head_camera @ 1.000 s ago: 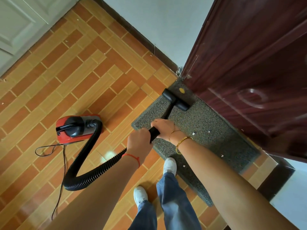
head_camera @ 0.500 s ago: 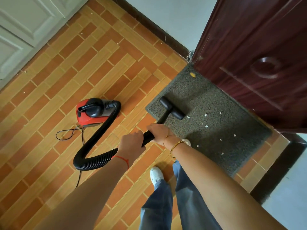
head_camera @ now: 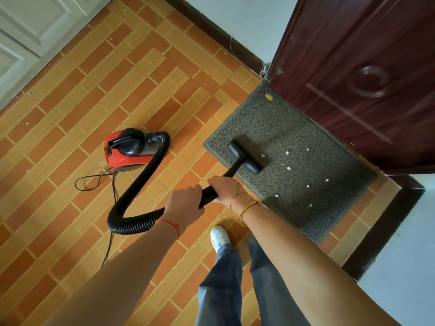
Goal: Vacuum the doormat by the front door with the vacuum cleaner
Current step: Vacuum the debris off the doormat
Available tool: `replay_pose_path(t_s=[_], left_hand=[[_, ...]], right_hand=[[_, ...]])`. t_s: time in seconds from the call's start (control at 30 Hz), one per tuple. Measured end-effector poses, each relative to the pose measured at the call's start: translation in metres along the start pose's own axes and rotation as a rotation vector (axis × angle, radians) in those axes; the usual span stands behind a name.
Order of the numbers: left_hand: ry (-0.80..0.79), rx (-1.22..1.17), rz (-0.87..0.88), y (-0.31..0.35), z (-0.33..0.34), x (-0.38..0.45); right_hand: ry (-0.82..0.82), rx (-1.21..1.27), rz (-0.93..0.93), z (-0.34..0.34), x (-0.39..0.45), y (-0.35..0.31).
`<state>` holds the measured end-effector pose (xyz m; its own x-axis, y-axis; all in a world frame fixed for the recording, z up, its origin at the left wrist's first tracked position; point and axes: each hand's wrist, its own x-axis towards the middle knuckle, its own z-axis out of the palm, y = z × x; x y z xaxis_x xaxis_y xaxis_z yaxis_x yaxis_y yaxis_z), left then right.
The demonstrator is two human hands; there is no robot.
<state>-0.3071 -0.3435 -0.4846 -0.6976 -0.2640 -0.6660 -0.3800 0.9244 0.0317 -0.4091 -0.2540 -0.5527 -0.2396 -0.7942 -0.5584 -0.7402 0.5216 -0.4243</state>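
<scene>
A grey speckled doormat (head_camera: 306, 184) lies against the dark red front door (head_camera: 364, 67). The black vacuum nozzle (head_camera: 246, 159) rests on the mat's near left part. Both my hands grip the black wand (head_camera: 209, 192): my left hand (head_camera: 186, 203) lower on it, my right hand (head_camera: 224, 188) closer to the nozzle. A ribbed black hose (head_camera: 138, 184) curves back to the red vacuum cleaner body (head_camera: 128, 148) on the tiles. Several white crumbs (head_camera: 287, 167) lie scattered on the mat right of the nozzle, and a yellow speck (head_camera: 268, 97) sits near its far corner.
The power cord (head_camera: 94, 182) trails over the orange tiled floor (head_camera: 94, 102) near the vacuum body. A white panelled door (head_camera: 30, 31) stands at the upper left. My white shoe (head_camera: 219, 236) and jeans are just below the hands. A dark skirting (head_camera: 381, 227) borders the wall at right.
The nozzle has been drawn back from the mat's far corner by the door towards me, to the near left part. The view has shifted back, and more crumbs show on the mat.
</scene>
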Motion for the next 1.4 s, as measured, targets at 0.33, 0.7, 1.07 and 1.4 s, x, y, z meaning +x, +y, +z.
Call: replay_pose_path(t_s=[0.33,0.7,1.07,1.4], left_hand=[[0.052,-0.076,0.061,0.075,-0.02,0.054],[0.027,-0.164,-0.008,0.142,-0.075,0.138],[-0.009,-0.257,-0.011,0.196,-0.119,0.205],[0.047,-0.239,0.012,0.192,-0.104,0.188]], right_hand=[[0.005,-0.004,0.039,-0.031,-0.019,0.091],[0.027,-0.049,0.063,-0.093,-0.006,0.198],[0.001,-0.086,0.076,-0.146,0.004,0.283],[0.042,-0.043,0.096,-0.13,-0.005,0.272]])
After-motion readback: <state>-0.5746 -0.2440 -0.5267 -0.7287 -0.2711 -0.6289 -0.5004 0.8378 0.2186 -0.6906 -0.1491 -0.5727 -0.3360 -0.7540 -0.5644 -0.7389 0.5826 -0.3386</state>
